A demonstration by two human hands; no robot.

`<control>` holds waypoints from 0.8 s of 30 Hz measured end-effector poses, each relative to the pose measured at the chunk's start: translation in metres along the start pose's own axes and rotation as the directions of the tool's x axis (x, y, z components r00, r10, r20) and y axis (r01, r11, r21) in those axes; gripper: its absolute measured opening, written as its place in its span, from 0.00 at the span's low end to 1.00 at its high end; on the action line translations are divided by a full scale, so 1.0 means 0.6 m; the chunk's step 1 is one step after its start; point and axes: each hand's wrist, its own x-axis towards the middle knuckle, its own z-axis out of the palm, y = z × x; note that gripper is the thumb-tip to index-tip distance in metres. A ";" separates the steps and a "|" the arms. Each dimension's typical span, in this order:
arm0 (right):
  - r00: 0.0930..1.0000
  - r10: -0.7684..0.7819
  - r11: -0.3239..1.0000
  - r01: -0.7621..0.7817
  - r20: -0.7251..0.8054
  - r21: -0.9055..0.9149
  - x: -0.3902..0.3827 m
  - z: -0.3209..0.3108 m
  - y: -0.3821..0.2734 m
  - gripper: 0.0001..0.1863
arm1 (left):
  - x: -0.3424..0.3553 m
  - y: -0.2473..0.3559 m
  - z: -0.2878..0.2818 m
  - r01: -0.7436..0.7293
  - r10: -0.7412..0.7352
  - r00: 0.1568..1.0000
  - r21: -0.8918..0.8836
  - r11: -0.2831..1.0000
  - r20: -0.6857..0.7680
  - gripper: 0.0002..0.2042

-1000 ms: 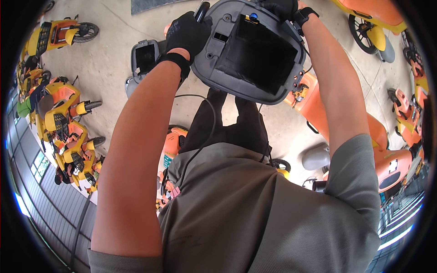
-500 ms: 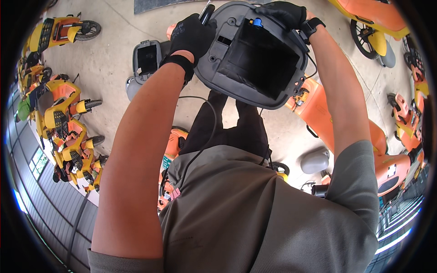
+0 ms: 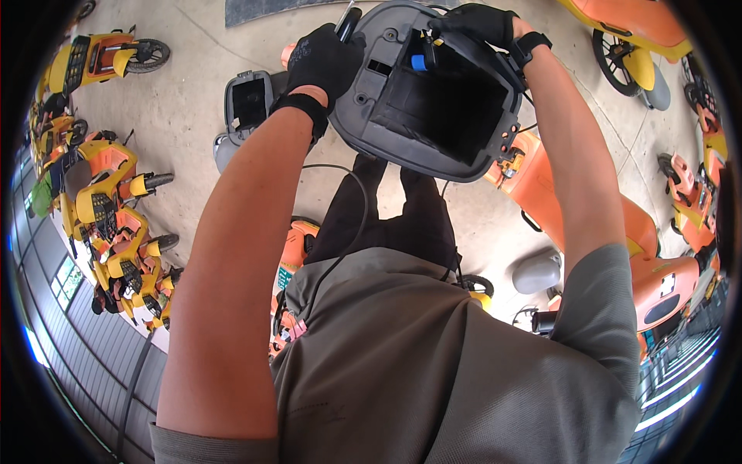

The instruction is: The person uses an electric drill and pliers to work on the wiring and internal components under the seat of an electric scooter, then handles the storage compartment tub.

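A dark grey plastic scooter housing (image 3: pixel 371 116) with a deep rectangular battery well (image 3: pixel 444 116) stands in front of me. My left hand (image 3: pixel 325 63), in a black glove, is closed around a slim black-handled tool (image 3: pixel 349 23) with a metal end, at the housing's left rim. My right hand (image 3: pixel 475 27), also gloved, reaches over the well's far edge. Its fingertips pinch a black cable connector with a blue end (image 3: pixel 419 62), which hangs into the well. The grip itself is partly hidden by the glove.
Orange scooter bodywork (image 3: pixel 533 174) extends to the right of the housing. A grey seat (image 3: pixel 536 272) lies on the floor. Left is a similar smaller-looking open housing (image 3: pixel 249 102). Parked yellow-orange scooters (image 3: pixel 108 201) line the left side. A black cable (image 3: pixel 365 201) loops past my legs.
The blue-ended connector has moved left and nearer to me over the well, with the right fingers now reaching farther in. The left hand and its tool have barely moved.
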 end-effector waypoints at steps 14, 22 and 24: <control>0.904 0.136 0.840 0.111 -0.405 0.531 -0.110 0.152 0.028 0.19 | 0.003 -0.015 0.021 -0.076 0.077 0.991 0.016 0.997 -0.107 0.21; 0.934 0.101 0.967 -0.012 -0.343 0.253 -0.029 0.234 0.045 0.34 | -0.002 -0.004 0.003 -0.033 0.034 0.997 0.009 0.999 -0.072 0.22; 0.933 0.068 0.972 0.018 -0.354 0.236 -0.002 0.242 0.062 0.33 | -0.003 0.002 0.001 -0.046 0.047 0.996 0.017 0.999 -0.074 0.22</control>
